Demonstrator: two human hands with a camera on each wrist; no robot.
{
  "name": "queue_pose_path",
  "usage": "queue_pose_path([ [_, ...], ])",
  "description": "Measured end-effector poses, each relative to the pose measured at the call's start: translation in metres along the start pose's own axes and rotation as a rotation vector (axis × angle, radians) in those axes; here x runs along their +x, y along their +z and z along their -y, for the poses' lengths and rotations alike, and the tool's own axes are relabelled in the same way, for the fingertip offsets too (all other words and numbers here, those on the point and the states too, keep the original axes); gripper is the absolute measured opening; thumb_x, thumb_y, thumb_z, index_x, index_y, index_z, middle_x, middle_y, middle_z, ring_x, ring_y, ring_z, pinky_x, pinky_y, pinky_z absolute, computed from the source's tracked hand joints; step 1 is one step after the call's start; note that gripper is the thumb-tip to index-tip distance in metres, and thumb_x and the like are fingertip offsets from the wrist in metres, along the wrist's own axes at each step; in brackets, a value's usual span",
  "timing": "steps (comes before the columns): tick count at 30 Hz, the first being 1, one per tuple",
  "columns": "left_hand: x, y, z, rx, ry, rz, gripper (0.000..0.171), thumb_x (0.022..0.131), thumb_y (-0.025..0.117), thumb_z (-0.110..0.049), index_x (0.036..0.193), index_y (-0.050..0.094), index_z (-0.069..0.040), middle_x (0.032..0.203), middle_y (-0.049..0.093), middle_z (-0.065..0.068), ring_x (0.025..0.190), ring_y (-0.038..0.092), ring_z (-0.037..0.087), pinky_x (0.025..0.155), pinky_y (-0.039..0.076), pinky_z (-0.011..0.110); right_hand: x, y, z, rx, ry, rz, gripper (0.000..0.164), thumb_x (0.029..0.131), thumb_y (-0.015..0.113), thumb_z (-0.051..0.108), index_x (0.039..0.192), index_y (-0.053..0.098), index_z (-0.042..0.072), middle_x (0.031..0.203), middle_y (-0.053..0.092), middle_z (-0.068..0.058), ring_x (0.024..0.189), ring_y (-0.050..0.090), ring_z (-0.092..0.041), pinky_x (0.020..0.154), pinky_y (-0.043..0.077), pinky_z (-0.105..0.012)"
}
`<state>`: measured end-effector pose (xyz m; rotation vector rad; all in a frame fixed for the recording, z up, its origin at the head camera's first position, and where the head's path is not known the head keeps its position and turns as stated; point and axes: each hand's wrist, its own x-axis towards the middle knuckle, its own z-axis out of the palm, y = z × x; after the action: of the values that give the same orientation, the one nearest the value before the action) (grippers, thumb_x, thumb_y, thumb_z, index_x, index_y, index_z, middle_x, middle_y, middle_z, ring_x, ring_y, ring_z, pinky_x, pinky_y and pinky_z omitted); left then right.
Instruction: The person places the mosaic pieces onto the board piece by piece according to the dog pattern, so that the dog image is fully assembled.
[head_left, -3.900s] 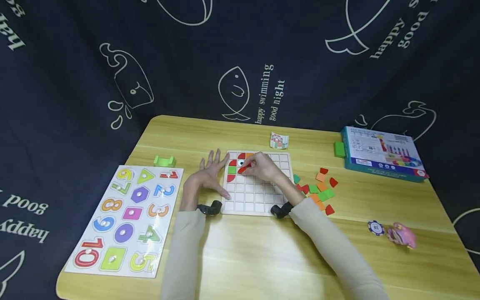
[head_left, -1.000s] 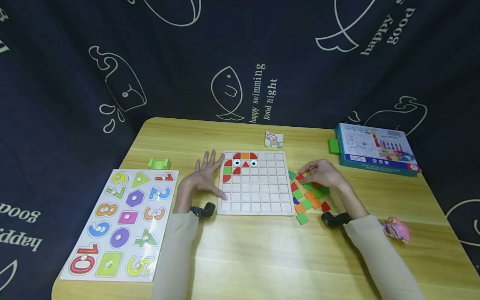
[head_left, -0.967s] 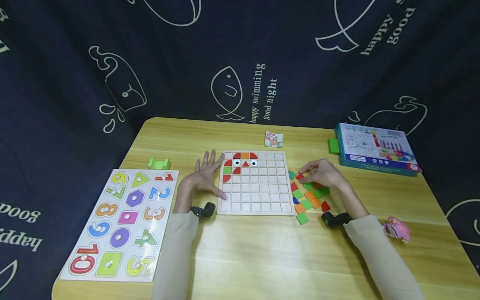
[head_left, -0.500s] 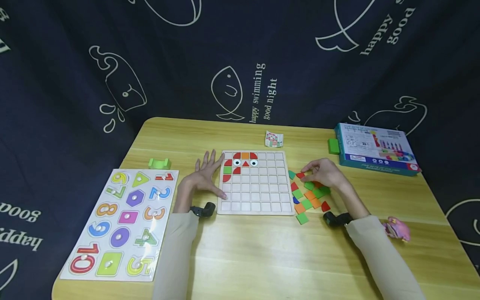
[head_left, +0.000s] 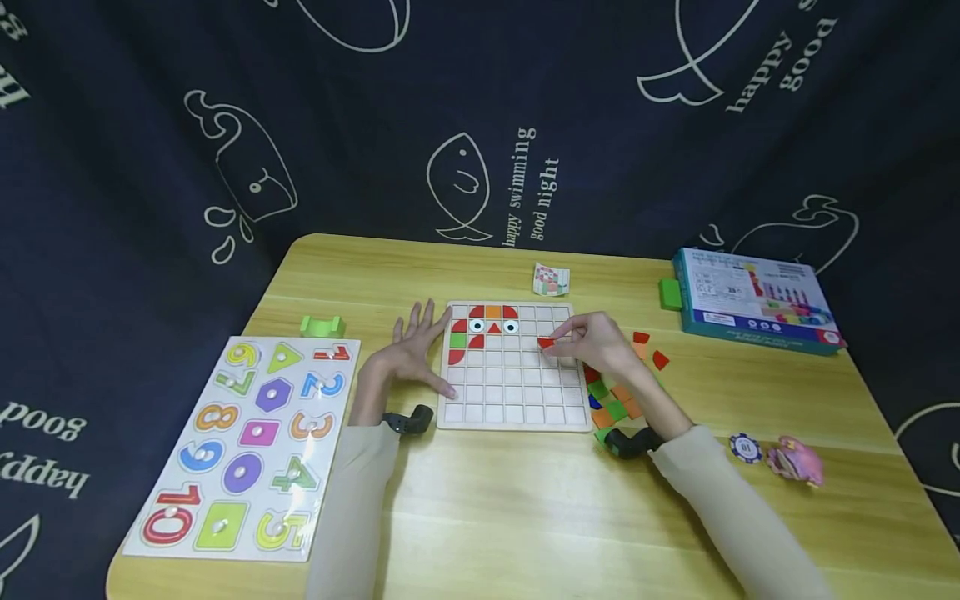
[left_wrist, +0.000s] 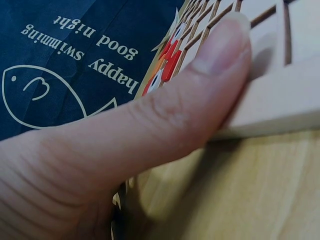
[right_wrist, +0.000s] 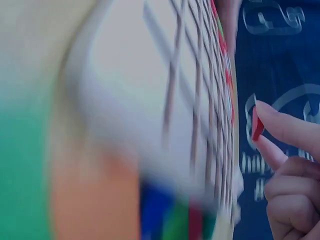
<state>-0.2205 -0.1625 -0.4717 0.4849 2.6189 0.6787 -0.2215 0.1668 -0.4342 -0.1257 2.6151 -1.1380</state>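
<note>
The pale wooden grid board point(head_left: 517, 414) lies at the table's middle. At its upper left sit red, green and orange tiles, and two eye tiles point(head_left: 510, 327) flank a red triangle tile point(head_left: 492, 328). With fingers spread, my left hand point(head_left: 408, 357) rests at the board's left edge; in the left wrist view its thumb point(left_wrist: 165, 112) lies on the corner. My right hand point(head_left: 597, 340) pinches a red tile point(head_left: 545, 343) between thumb and forefinger above the right part of the board. The right wrist view shows this red tile point(right_wrist: 257, 123) on its edge.
Loose tiles point(head_left: 617, 408) lie right of the board, partly hidden by my right arm. A number puzzle point(head_left: 258, 454) and a green block point(head_left: 323, 327) are at left. A pattern card point(head_left: 551, 280) lies behind; a box point(head_left: 757, 300), poker chip point(head_left: 746, 448) and pink toy point(head_left: 795, 461) are at right.
My right hand has moved left from the loose tiles to over the board, carrying a red tile. Earlier, it added an eye tile and a red triangle. The left hand stays at the board's edge.
</note>
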Motion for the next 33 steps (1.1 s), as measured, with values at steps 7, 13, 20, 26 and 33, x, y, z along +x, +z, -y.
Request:
queue_pose_path([
  [7, 0.000, 0.000, -0.002, -0.003, -0.006, -0.001, 0.143, 0.052, 0.087, -0.059, 0.156, -0.004, -0.025, 0.160, -0.025, 0.011, 0.147, -0.027, 0.033, 0.118, -0.015, 0.059, 0.010, 0.056, 0.048, 0.031, -0.021, 0.005, 0.022, 0.069, 0.087, 0.028, 0.080, 0.073, 0.013, 0.057, 0.043, 0.003, 0.054, 0.035, -0.015, 0.049, 0.027, -0.025],
  [13, -0.001, -0.001, -0.006, 0.015, 0.006, 0.003, 0.142, 0.053, 0.087, -0.059, 0.156, -0.005, -0.024, 0.160, -0.024, 0.013, 0.147, -0.026, 0.034, 0.118, -0.015, 0.059, 0.017, 0.083, 0.064, -0.028, -0.009, -0.032, 0.025, 0.066, 0.089, 0.028, 0.075, 0.071, 0.013, 0.075, 0.065, 0.001, 0.066, 0.050, -0.015, 0.055, 0.038, -0.024],
  [20, -0.002, -0.002, -0.006, 0.012, 0.007, 0.001, 0.142, 0.054, 0.087, -0.059, 0.156, -0.005, -0.022, 0.160, -0.024, 0.015, 0.147, -0.026, 0.035, 0.118, -0.014, 0.060, 0.018, 0.088, 0.063, -0.066, -0.019, -0.049, 0.027, 0.063, 0.090, 0.029, 0.074, 0.070, 0.015, 0.078, 0.067, 0.001, 0.067, 0.053, -0.016, 0.056, 0.040, -0.027],
  [26, -0.003, -0.002, -0.004, 0.005, 0.002, -0.004, 0.142, 0.053, 0.087, -0.058, 0.156, -0.004, -0.023, 0.160, -0.023, 0.014, 0.147, -0.026, 0.033, 0.119, -0.015, 0.059, 0.019, 0.082, 0.060, -0.020, -0.074, -0.004, 0.020, 0.067, 0.088, 0.020, 0.084, 0.079, 0.015, 0.103, 0.073, 0.000, 0.097, 0.060, -0.018, 0.078, 0.047, -0.030],
  [33, -0.003, -0.002, -0.002, 0.017, 0.004, -0.003, 0.142, 0.054, 0.087, -0.059, 0.156, -0.006, -0.023, 0.160, -0.024, 0.014, 0.147, -0.026, 0.035, 0.118, -0.015, 0.059, 0.022, 0.080, 0.063, -0.042, -0.130, 0.059, 0.022, 0.068, 0.087, 0.017, 0.088, 0.080, 0.016, 0.107, 0.074, -0.002, 0.082, 0.055, -0.015, 0.066, 0.040, -0.024],
])
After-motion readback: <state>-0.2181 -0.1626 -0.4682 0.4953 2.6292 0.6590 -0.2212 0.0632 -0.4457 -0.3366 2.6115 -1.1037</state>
